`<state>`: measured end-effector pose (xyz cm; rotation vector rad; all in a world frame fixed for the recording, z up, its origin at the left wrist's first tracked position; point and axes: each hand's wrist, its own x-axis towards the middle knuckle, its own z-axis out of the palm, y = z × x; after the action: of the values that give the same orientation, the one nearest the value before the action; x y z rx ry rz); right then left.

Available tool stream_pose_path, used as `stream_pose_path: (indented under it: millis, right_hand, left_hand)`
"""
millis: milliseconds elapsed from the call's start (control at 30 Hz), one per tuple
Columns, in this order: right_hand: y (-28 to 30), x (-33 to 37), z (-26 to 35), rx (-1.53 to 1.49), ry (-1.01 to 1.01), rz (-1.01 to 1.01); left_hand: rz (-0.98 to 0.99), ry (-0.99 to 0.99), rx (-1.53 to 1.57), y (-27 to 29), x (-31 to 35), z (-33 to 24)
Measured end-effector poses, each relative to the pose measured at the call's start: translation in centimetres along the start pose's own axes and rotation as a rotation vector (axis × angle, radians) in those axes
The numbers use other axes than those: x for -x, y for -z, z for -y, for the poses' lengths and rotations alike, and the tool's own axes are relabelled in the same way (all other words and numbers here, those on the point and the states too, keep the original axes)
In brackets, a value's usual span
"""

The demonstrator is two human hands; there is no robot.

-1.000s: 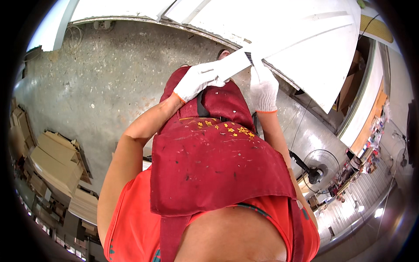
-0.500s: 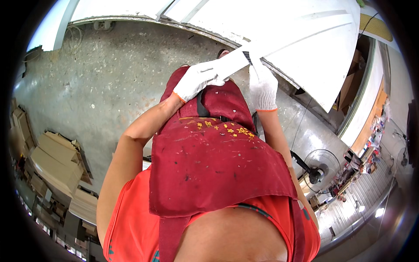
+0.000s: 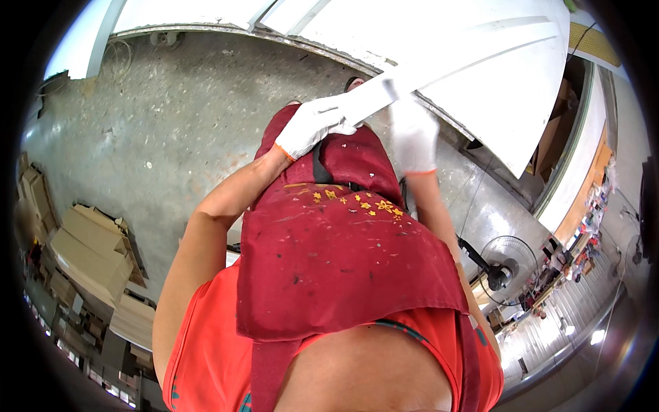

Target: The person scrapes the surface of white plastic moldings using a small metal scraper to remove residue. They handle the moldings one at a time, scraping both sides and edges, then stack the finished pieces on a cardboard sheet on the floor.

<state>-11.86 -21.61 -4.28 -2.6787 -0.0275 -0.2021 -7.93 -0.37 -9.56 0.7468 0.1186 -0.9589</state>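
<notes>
A long white strip (image 3: pixel 371 99) runs from above my lap up and right over a white tabletop (image 3: pixel 501 103). My left hand (image 3: pixel 309 128), in a white knit glove with an orange cuff, is closed round the strip's near end. My right hand (image 3: pixel 414 137), gloved the same way, is beside the strip near the table's edge and smeared by motion. From its fingers sticks out a small dark brush (image 3: pixel 390 89), blurred against the strip's face. Whether the bristles touch the strip I cannot tell.
Flat cardboard (image 3: pixel 93 254) is stacked on the floor at the left. A black fan (image 3: pixel 500 275) stands near my right arm. Under the table's right end are brown cartons (image 3: pixel 555 130). A dark red apron (image 3: pixel 343 268) covers my front.
My right hand and the brush have shifted slightly and are now blurred. My left hand stays closed on the strip, which lies almost as before.
</notes>
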Motion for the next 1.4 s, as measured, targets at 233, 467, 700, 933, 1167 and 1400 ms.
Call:
stream_pose_path:
  millis: [233, 467, 700, 933, 1167, 1400]
  right_hand:
    - [-1.7, 2.9, 3.8, -0.134, 0.067, 0.119]
    - [4.1, -1.2, 1.2, -0.569, -0.092, 0.149]
    - [4.2, -4.0, -1.4, 0.011, -0.128, 0.312]
    - [8.5, -11.5, -17.0, 0.224, -0.407, 0.193]
    - [5.7, -5.6, -8.1, 0.111, -0.262, 0.420]
    - [8.0, -9.4, -15.7, 0.166, -0.389, 0.231]
  left_hand:
    - [-0.016, 0.037, 0.011, 0.3, -0.6, 0.4]
    - [0.133, 0.040, 0.046, 1.2, -0.9, -0.2]
    - [-0.011, 0.138, -0.233, -4.4, -1.9, -3.7]
    - [-0.093, 0.153, -0.214, -4.8, -1.9, -3.4]
    - [-0.080, 0.167, -0.249, -5.2, -2.4, -3.6]
    - [-0.091, 0.180, -0.268, -5.6, -2.1, -3.6]
